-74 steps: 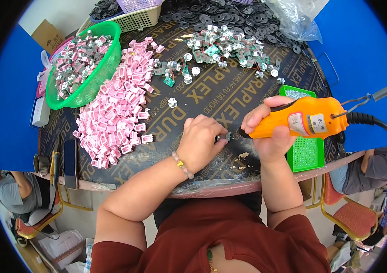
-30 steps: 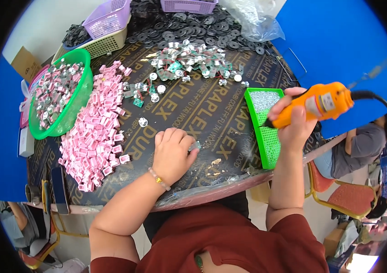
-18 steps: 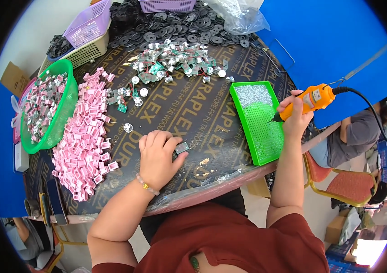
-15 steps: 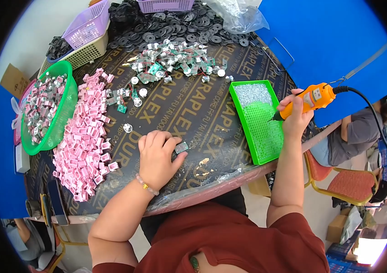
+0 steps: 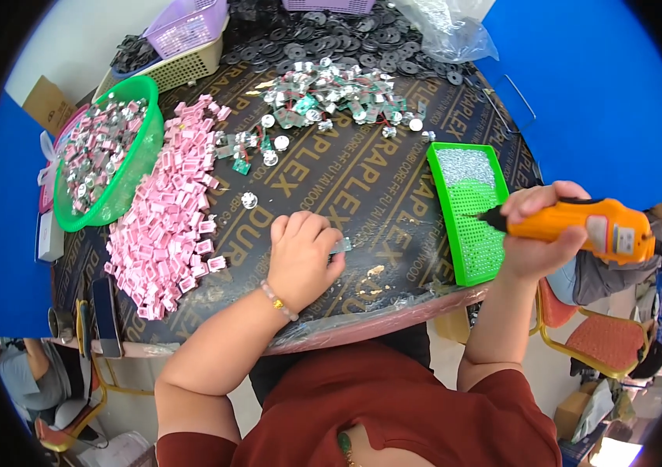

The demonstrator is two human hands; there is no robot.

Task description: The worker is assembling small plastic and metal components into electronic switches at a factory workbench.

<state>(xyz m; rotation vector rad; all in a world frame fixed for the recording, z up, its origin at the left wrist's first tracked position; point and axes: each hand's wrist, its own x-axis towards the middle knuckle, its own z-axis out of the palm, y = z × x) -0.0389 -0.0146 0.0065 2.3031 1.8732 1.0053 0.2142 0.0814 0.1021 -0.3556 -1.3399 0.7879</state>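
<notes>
My left hand (image 5: 304,261) is closed over a small green circuit board (image 5: 342,246) near the front of the table. Only the board's edge shows beside the thumb; the rest is hidden under my fingers. In my right hand (image 5: 533,251) is an orange electric screwdriver (image 5: 580,227), held nearly level and pointing left. Its thin dark tip reaches over the green perforated tray (image 5: 445,206). Small silver screws (image 5: 467,167) are heaped at the tray's far end, and many sit in its holes. Whether the tip touches a screw I cannot tell.
Pink plastic housings (image 5: 164,226) form a long pile at left, beside a tilted green basket (image 5: 152,128) of assembled parts. Wired boards with clear domes (image 5: 331,97) lie behind my left hand. Black discs (image 5: 339,39) cover the far edge. A phone (image 5: 105,315) lies front left.
The screwdriver has swung from pointing down-left to nearly level, its tip still over the tray. My left hand stays closed on the circuit board. The whole view has shifted slightly.
</notes>
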